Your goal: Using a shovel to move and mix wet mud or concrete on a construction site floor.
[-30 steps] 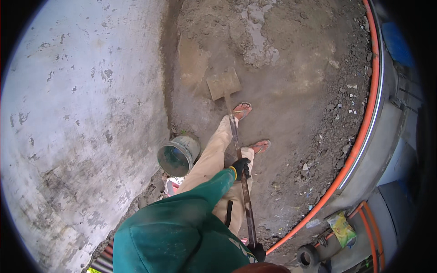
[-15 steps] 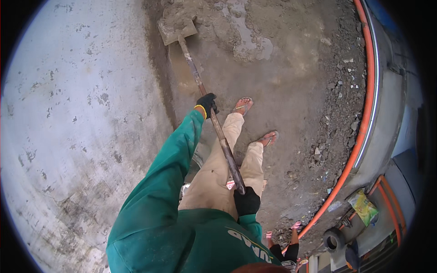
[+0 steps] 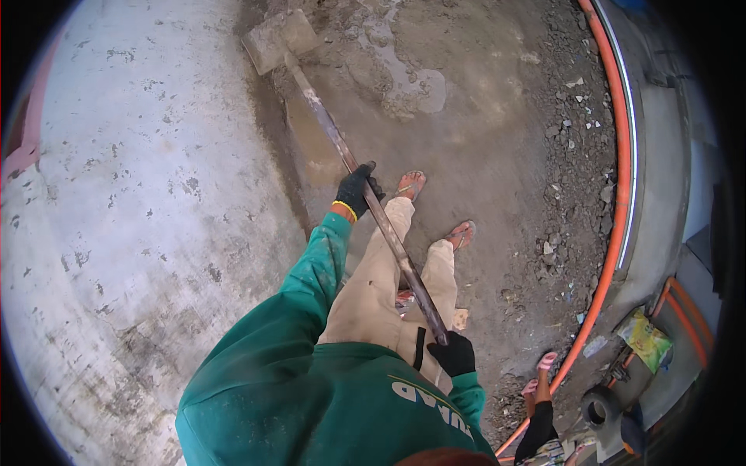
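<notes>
A long-handled shovel (image 3: 388, 239) slants across the view, its flat, mud-coated blade (image 3: 280, 40) at the upper left over wet ground beside the wall's foot. Partway up the shaft, my left hand (image 3: 358, 190), in a black glove with a yellow cuff edge, is closed round it. My right hand (image 3: 454, 354), gloved in black too, grips the handle's near end by my thigh. Wet grey mud (image 3: 400, 85) with a puddle lies to the right of the blade. Whether the blade touches the ground I cannot tell.
A pale, stained wall (image 3: 148, 194) runs along the left. Rubble (image 3: 556, 202) lines the right side beside an orange hose (image 3: 618, 194). Another person's legs (image 3: 540, 404) show at the lower right, near a tire (image 3: 600, 407) and a yellow-green bag (image 3: 645, 340).
The shovel blade has shifted up and left, and more of its face shows bare of heaped mud. My right hand has moved right with the handle's end. The view has shifted slightly.
</notes>
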A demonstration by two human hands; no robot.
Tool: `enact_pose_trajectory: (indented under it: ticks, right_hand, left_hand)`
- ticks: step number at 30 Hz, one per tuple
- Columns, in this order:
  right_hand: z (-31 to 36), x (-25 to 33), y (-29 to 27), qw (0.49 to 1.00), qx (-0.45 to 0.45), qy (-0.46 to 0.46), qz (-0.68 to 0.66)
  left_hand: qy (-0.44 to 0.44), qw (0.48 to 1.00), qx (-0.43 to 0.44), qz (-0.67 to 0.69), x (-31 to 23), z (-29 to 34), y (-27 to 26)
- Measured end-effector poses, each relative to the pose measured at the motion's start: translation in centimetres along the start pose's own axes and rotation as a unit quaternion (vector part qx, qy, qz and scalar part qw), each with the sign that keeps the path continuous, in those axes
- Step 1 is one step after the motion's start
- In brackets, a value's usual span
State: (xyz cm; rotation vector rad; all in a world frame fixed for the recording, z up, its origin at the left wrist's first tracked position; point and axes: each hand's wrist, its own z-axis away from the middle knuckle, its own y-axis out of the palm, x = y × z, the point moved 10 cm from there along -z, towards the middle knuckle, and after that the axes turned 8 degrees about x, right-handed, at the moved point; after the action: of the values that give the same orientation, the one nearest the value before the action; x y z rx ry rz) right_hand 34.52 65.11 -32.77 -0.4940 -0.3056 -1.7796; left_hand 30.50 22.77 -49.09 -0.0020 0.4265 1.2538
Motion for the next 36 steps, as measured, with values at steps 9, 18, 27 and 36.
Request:
enact_pose_trajectory:
  ticks: [9,18,27,36]
  right_hand:
    - [23.4,-12.2,0.7,0.890,-0.160,0.375,0.207]
    - [10.9,-7.3,2.5,0.910,-0.170,0.348,0.149]
    - [0.0,1.5,3.2,0.962,-0.205,0.171,0.047]
    - [-5.8,13.5,1.3,0.722,0.357,0.022,-0.592]
  left_hand:
    - [-0.322,0.945,0.023,0.047,38.0,7.3,1.3]
    - [-0.243,0.964,0.082,-0.075,28.1,-7.8,-0.7]
    - [-0.136,0.980,-0.054,-0.136,8.9,-9.2,0.3]
    - [0.183,0.735,-0.223,-0.614,-16.3,-8.0,10.3]
